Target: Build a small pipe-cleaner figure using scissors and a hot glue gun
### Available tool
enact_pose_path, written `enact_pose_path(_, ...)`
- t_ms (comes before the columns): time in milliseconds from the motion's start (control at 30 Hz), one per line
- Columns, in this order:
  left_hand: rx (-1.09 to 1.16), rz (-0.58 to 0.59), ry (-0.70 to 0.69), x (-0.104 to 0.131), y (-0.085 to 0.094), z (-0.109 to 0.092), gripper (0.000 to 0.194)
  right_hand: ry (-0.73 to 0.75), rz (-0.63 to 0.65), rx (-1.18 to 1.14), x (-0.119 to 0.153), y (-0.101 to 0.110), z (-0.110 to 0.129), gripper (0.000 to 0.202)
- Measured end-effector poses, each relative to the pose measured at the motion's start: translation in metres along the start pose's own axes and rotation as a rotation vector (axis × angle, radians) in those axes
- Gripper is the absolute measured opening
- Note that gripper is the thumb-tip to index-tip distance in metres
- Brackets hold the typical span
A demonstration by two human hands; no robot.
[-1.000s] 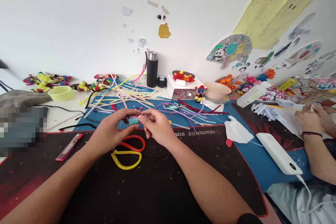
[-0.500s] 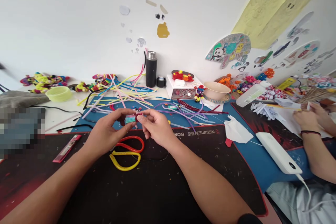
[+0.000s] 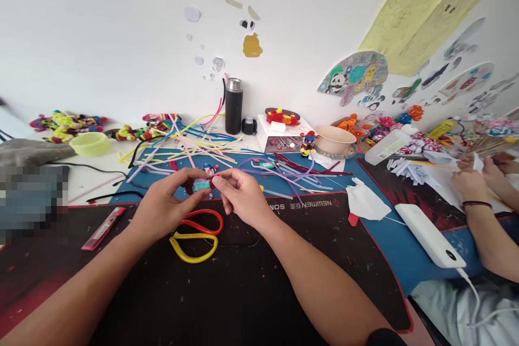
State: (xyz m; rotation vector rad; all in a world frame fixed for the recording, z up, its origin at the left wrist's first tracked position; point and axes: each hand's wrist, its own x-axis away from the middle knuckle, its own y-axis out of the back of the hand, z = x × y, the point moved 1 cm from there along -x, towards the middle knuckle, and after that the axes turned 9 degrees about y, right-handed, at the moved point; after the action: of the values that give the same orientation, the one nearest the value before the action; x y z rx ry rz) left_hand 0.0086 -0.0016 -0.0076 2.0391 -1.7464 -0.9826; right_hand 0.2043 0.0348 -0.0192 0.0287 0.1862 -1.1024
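Observation:
My left hand (image 3: 168,197) is closed, thumb and fingers pinching a small fuzzy craft piece (image 3: 201,185) in light blue and dark red. My right hand (image 3: 242,194) grips its dark red side between thumb and forefinger. The fingers hide much of the piece, so its full shape cannot be made out. Just below the hands, scissors (image 3: 197,235) with one red and one yellow handle loop lie on the black mat (image 3: 251,292); their blades are out of sight. Behind my fingertips sits a small colourful figure (image 3: 210,168), partly covered.
Pipe cleaners (image 3: 190,146) in several colours lie scattered behind my hands. A black thermos (image 3: 234,108) stands by the wall, left of a white box (image 3: 279,140). A pink case (image 3: 103,228) lies left. At right are a white power bank (image 3: 430,236) and another person's hands (image 3: 472,181).
My hands keep nearly the same place and grip on the small piece. At the right, the other person's hands have shifted and now raise a white paper piece.

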Motion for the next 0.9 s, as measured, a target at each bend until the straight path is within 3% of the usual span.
enact_pose_path(333,-0.016,0.01,0.0,0.0014,-0.0011,0.0,0.034,0.003,-0.008,0.04,-0.0007,0.0009,0.0013,0.041)
enact_pose_path(567,-0.04,-0.036,-0.122,0.0006,-0.0009,-0.0035,0.031,0.001,-0.017,0.018,-0.0003,0.001,-0.0015,0.045)
enact_pose_path(900,-0.13,-0.041,-0.178,0.0011,-0.0002,-0.0011,0.029,0.005,-0.009,0.054,0.0006,0.0023,-0.0011,0.055)
